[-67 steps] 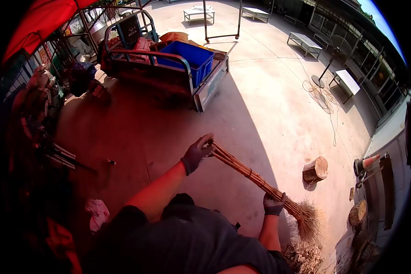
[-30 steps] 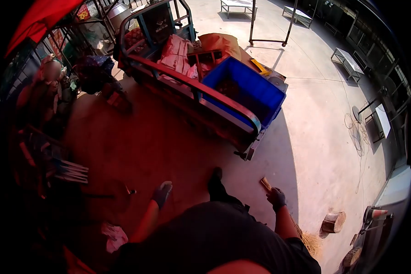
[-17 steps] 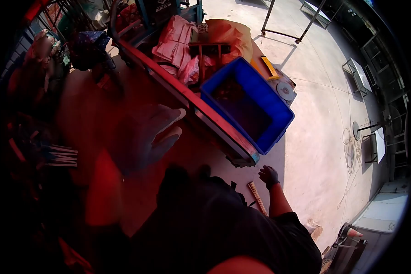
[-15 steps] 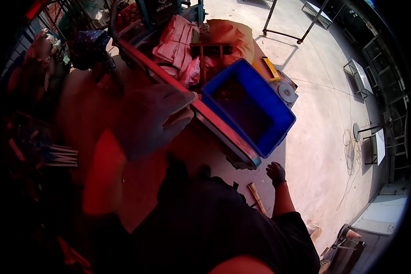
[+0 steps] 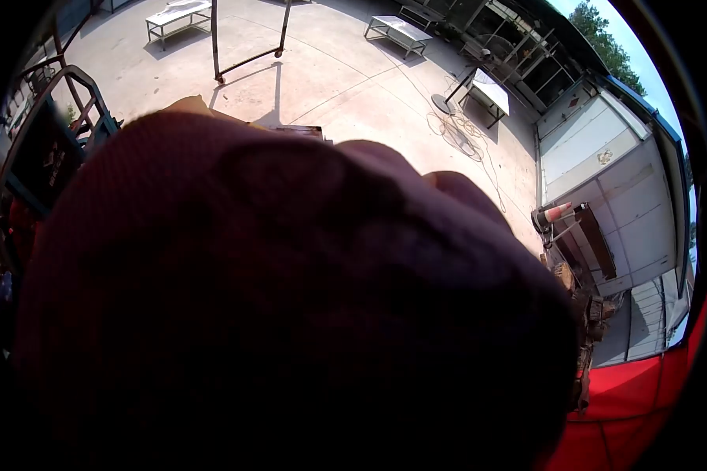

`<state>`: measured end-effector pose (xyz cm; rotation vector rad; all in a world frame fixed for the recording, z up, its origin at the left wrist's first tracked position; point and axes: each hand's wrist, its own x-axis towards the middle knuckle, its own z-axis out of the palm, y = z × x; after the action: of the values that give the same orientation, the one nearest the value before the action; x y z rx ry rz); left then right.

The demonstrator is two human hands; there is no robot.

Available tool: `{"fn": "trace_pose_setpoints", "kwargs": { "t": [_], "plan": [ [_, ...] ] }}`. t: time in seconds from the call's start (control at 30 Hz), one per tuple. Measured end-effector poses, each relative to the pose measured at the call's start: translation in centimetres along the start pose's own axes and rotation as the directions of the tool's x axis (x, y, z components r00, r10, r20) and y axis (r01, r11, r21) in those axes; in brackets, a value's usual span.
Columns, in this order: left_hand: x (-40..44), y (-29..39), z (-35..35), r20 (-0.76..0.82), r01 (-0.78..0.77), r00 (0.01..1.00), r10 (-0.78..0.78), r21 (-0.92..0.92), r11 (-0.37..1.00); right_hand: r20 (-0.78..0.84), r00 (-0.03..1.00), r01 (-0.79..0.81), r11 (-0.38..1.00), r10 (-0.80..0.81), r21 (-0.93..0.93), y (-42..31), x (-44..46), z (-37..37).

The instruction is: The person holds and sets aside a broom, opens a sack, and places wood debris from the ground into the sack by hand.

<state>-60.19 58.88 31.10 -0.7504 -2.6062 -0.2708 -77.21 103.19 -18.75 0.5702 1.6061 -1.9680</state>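
My left hand (image 5: 291, 275), in a dark glove, is right in front of the camera and covers most of the lower and middle view. It is too dark and close to make out its fingers clearly or whether it holds anything. Behind it at the left, part of the vehicle's frame (image 5: 94, 98) shows, with the dark seat back (image 5: 51, 161) beside it. My right hand is nowhere in view. The blue crate and the bundle of twigs cannot be seen.
White-topped tables (image 5: 179, 14) stand on the pale floor at the back, near a metal frame (image 5: 247, 60). Cables (image 5: 459, 133) lie by a stand (image 5: 452, 98). At the right are a traffic cone (image 5: 558, 212), logs (image 5: 564, 275) and red fabric (image 5: 628, 396).
My left hand has come up close to the camera and now blocks the crate and vehicle bed. The view has tilted up and turned right. My right hand has left the view.
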Motion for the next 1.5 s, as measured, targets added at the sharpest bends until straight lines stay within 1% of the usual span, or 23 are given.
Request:
{"fn": "trace_pose_setpoints", "kwargs": {
  "t": [0.03,0.1,0.17,0.2,0.3,0.43,0.53,0.63,0.73,0.77,0.83,0.9,0.93,0.97,1.0,1.07,1.1,1.13,1.2,1.23,1.33,1.4,1.5],
  "plan": [
    [0.0,-0.6,-0.2,0.001,-0.043,0.999,0.043,-0.019,0.999,0.075,0.988,0.154,0.931,-0.136,-0.332,2.8,1.4,-2.0],
    [-0.4,-2.0,-0.7,0.008,-0.111,0.994,0.111,-0.048,0.993,0.218,0.891,0.373,0.368,-0.399,-0.852,7.3,3.1,-4.5],
    [-0.8,-3.4,-1.2,0.009,-0.178,0.984,0.179,-0.076,0.981,-0.078,0.943,0.193,0.725,-0.323,-0.662,8.1,0.4,-3.3],
    [-1.0,-4.1,-1.4,0.015,-0.206,0.978,0.209,-0.089,0.974,-0.223,0.941,0.134,0.885,-0.255,-0.445,7.5,-1.6,-1.2],
    [-2.2,-6.0,-2.2,0.029,-0.254,0.966,0.259,-0.113,0.961,-0.409,0.871,0.202,0.957,-0.272,-0.207,4.4,-8.0,7.3],
    [-4.4,-8.1,-3.3,0.037,-0.279,0.957,0.288,-0.151,0.948,-0.438,0.760,0.383,0.876,-0.480,-0.294,0.5,-13.6,17.9],
    [-6.6,-9.7,-4.3,0.055,-0.261,0.959,0.278,-0.213,0.942,-0.327,0.683,0.483,0.740,-0.653,-0.467,-2.1,-16.5,25.7],
    [-9.5,-11.8,-3.7,0.182,-0.174,0.952,0.247,-0.346,0.922,-0.123,0.667,0.524,0.580,-0.735,-0.623,-3.0,-18.9,32.5],
    [-15.3,-16.7,2.5,0.498,0.108,0.845,0.192,-0.512,0.852,0.207,0.598,0.668,0.340,-0.774,-0.662,-1.2,-17.8,37.5],
    [-19.4,-19.1,7.5,0.440,0.179,0.891,0.116,-0.574,0.799,0.310,0.590,0.686,0.260,-0.746,-0.680,-0.6,-17.6,39.1],
    [-26.4,-23.2,12.5,0.745,0.444,0.646,-0.168,-0.188,0.876,0.491,0.546,0.727,0.092,-0.678,-0.681,0.0,-17.5,41.9],
    [-34.1,-27.8,16.7,0.848,0.614,0.328,-0.417,0.145,0.776,0.518,0.617,0.720,0.159,-0.592,-0.675,1.5,-16.8,43.3],
    [-38.8,-30.5,19.6,0.879,0.653,0.223,-0.421,0.185,0.734,0.532,0.678,0.698,0.219,-0.507,-0.682,2.2,-16.8,43.6],
    [-42.2,-32.1,21.2,0.870,0.776,0.181,-0.458,0.160,0.611,0.531,0.721,0.663,0.221,-0.445,-0.715,2.7,-16.7,43.9],
    [-44.1,-33.7,22.6,0.871,0.781,0.174,-0.460,0.162,0.603,0.537,0.722,0.665,0.221,-0.437,-0.713,2.8,-16.4,44.4],
    [-46.9,-35.3,25.1,0.899,0.900,0.076,-0.431,0.124,0.417,0.562,0.741,0.621,0.057,-0.369,-0.782,2.9,-16.7,44.7],
    [-45.8,-35.1,24.9,0.827,0.903,0.082,-0.556,0.174,0.393,0.563,0.747,0.619,0.059,-0.355,-0.784,3.1,-16.7,44.8],
    [-44.5,-35.2,25.7,0.828,0.905,0.077,-0.555,0.176,0.389,0.553,0.737,0.610,0.032,-0.388,-0.792,3.1,-16.5,45.1],
    [-42.5,-35.2,27.5,0.713,0.956,-0.158,-0.683,0.284,0.075,0.540,0.732,0.596,0.008,-0.415,-0.803,3.2,-16.3,45.4],
    [-42.5,-35.3,29.5,0.715,0.956,-0.158,-0.681,0.283,0.075,0.552,0.717,0.595,-0.039,-0.425,-0.803,3.2,-16.1,45.5],
    [-42.0,-34.6,34.9,0.571,0.943,-0.330,-0.752,0.239,-0.233,0.562,0.702,0.590,-0.084,-0.438,-0.803,3.0,-15.7,45.7],
    [-42.5,-34.7,38.0,0.481,0.920,-0.391,-0.784,0.231,-0.317,0.559,0.708,0.587,-0.081,-0.431,-0.806,3.1,-15.9,45.6],
    [-44.9,-35.6,41.1,0.393,0.946,-0.309,-0.866,0.033,-0.323,0.555,0.696,0.589,-0.079,-0.455,-0.804,3.1,-15.6,45.5]
  ]
}}
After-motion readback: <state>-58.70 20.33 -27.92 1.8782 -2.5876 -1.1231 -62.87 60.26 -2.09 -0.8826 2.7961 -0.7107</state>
